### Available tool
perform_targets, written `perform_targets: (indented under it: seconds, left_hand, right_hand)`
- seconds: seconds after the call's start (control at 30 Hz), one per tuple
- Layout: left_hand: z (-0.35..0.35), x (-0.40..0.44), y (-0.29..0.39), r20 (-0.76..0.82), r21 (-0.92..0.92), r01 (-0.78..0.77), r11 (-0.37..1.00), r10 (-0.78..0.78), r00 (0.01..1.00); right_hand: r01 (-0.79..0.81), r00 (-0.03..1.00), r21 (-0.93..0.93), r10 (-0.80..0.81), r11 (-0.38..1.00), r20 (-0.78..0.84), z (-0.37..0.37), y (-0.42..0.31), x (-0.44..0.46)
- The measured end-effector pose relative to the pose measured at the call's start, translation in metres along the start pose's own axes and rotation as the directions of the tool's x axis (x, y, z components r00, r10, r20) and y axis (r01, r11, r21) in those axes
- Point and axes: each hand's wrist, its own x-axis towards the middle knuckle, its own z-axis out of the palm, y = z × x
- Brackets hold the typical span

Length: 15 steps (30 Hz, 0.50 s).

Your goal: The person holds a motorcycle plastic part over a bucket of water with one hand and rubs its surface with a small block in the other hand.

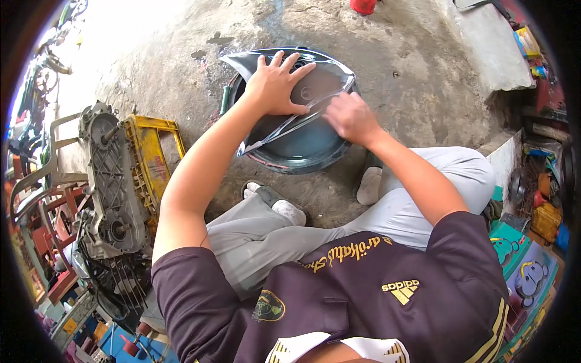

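Observation:
A glossy, pointed vehicle body panel point(327, 85) with a grey face and bright edges lies across a round dark basin point(296, 164). Bluish liquid seems to show in the basin below the panel's near edge. My left hand point(275, 86) rests on the panel with its fingers spread, pressing flat near the far edge. Curled and slightly blurred, my right hand point(351, 118) is at the panel's right near edge, over the basin. Whatever its fingers hold, if anything, is hidden.
Left of me stand a metal engine casing point(112, 175) and a yellow plastic crate point(154, 151). A red object point(363, 6) sits on the concrete floor at the far side. A pale slab point(493, 54) and stacked boxes point(532, 272) line the right. My feet flank the basin's near side.

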Motion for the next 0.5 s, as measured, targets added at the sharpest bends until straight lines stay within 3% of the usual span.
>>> perform_targets:
  seconds: [0.1, 0.23, 0.3, 0.37, 0.43, 0.5]
  left_hand:
    - [-0.001, -0.001, 0.002, 0.015, 0.004, -0.003, 1.000, 0.003, 1.000]
    - [0.000, -0.003, 0.001, 0.000, 0.009, 0.000, 1.000, 0.000, 1.000]
    - [-0.002, -0.001, 0.002, 0.005, 0.003, -0.001, 1.000, 0.001, 1.000]
    - [-0.002, -0.001, 0.002, 0.015, 0.018, 0.001, 1.000, -0.002, 1.000]
    - [0.000, -0.002, 0.002, 0.009, 0.015, -0.003, 1.000, 0.002, 1.000]
    - [0.000, -0.003, 0.003, -0.011, 0.015, 0.001, 1.000, -0.001, 1.000]
  right_hand:
    - [-0.013, 1.000, -0.123, 0.012, 0.992, -0.007, -0.005, 0.022, 0.000]
    - [-0.153, 0.984, -0.124, 0.140, 0.980, -0.113, -0.003, 0.040, -0.005]
    - [-0.135, 0.990, -0.138, 0.128, 0.981, -0.056, 0.002, 0.016, -0.003]
    - [0.025, 1.000, -0.027, -0.025, 0.999, 0.004, 0.000, -0.003, 0.001]
    - [0.038, 0.998, -0.033, -0.040, 0.999, -0.053, 0.004, 0.017, -0.001]
    - [-0.163, 0.980, -0.091, 0.151, 0.982, -0.127, 0.000, 0.040, -0.003]
